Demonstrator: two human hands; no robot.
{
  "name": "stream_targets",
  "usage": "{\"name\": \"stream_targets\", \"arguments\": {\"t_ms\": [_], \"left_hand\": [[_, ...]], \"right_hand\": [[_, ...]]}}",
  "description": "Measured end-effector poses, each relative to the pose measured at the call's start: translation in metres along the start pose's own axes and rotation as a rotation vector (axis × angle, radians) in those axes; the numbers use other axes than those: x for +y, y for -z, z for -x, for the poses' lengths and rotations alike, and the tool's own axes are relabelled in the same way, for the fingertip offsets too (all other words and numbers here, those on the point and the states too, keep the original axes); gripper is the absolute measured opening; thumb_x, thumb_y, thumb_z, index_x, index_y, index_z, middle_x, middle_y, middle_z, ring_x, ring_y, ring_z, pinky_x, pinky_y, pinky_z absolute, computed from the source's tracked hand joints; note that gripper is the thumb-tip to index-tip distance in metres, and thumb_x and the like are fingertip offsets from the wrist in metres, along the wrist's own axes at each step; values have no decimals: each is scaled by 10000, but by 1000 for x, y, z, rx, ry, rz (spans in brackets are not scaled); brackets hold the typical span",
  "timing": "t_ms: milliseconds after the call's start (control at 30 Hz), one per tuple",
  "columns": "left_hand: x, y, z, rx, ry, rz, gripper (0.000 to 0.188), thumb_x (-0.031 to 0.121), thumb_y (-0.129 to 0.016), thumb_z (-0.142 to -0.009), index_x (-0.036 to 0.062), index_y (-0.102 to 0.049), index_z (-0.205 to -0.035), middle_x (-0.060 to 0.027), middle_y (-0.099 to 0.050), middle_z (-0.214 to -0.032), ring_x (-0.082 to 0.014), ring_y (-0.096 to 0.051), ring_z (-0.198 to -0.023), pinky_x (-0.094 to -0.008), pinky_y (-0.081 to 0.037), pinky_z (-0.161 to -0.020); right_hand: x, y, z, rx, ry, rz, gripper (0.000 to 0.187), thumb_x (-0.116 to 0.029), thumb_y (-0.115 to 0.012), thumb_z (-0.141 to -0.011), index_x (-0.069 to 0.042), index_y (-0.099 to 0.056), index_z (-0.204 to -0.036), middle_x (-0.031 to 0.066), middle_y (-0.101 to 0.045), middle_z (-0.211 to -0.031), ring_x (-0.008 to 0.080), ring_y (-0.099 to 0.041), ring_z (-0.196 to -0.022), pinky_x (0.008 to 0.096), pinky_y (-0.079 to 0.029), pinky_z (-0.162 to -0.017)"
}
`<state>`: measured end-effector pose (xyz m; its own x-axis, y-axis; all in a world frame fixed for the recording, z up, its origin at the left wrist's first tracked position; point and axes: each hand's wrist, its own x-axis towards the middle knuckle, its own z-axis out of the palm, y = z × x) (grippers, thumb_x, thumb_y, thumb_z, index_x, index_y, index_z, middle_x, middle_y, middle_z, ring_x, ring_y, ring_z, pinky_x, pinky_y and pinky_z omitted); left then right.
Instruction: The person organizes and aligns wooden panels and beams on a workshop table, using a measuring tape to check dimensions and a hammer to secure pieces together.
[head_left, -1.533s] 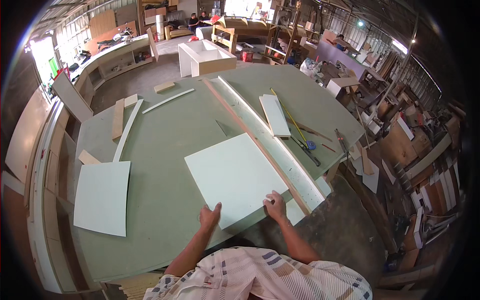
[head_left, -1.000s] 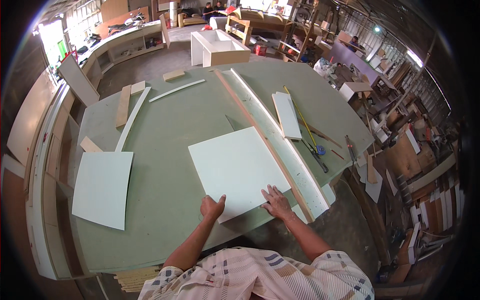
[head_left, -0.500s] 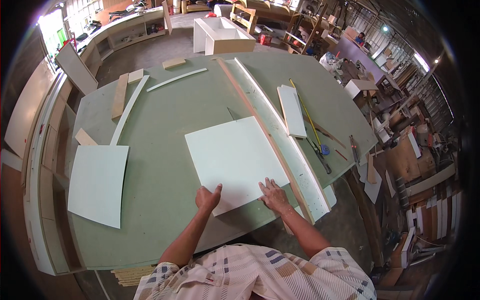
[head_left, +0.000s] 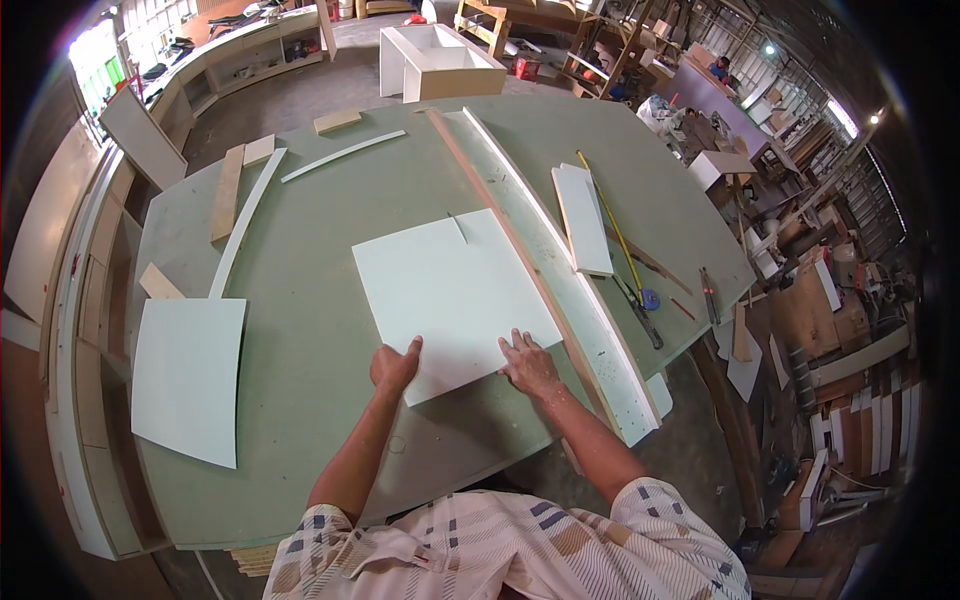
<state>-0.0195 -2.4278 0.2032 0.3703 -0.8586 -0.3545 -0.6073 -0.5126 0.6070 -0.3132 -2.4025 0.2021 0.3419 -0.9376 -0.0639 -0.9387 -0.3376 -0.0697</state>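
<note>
A white square panel (head_left: 455, 300) lies on a green tabletop (head_left: 320, 250), its right edge against a long wooden strip (head_left: 500, 205). A thin dark saw blade (head_left: 458, 229) stands up at the panel's far edge, in line with a short cut. My left hand (head_left: 396, 366) is closed on the panel's near left edge, thumb on top and fingers curled below it. My right hand (head_left: 528, 364) rests on the near edge towards the right corner, fingers spread on the white face.
White channel-like boards (head_left: 545, 220) run beside the strip. Right of them lie a white block (head_left: 581, 222), a tape measure (head_left: 650, 298) and pliers (head_left: 709, 295). Another white panel (head_left: 190, 380) and offcuts (head_left: 245, 225) sit at left. A white cabinet (head_left: 440, 65) stands beyond.
Both hands have pushed the panel away from me along the wooden strip. The blade, formerly just beyond the panel's far edge, now stands within it.
</note>
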Motion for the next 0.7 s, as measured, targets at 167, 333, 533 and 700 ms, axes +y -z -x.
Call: {"name": "stream_targets", "arguments": {"t_ms": [167,333,533,700], "left_hand": [[7,1,-33,28,-6,12,768,628,-712,-801,-117,-715,-987,-305,-707,-1046,-441,-692,-1008,-496,-540,-874],[18,6,-63,23,1,1,783,638,-704,-803,-122,-713,-990,-304,-708,-1040,-437,-691,-1010,-493,-534,-883],[15,17,-78,-39,-9,14,788,656,-699,-797,-119,-722,-937,-301,-714,-993,-438,-695,-981,-492,-535,-877],[10,14,-45,-24,-286,-42,1124,659,-777,-734,-129,-383,-1431,-372,-409,-1466,-439,-506,-1302,-477,-457,-1039]], "right_hand": [[1,2,-32,-10,-8,-10,673,-367,-728,-871,-91,-511,-1446,277,-450,-1490,465,-483,-1343,472,-483,-1056],[2,3,-62,-9,-28,-2,692,-387,-736,-869,-124,-503,-1465,252,-447,-1504,453,-476,-1357,467,-479,-1071],[0,3,-80,-15,-39,-16,713,-410,-736,-865,-147,-491,-1481,230,-449,-1512,437,-457,-1379,464,-454,-1100],[31,1,-62,24,-25,-51,608,-302,-737,-867,-97,-550,-1408,178,-491,-1492,350,-464,-1380,485,-366,-1133]]}}
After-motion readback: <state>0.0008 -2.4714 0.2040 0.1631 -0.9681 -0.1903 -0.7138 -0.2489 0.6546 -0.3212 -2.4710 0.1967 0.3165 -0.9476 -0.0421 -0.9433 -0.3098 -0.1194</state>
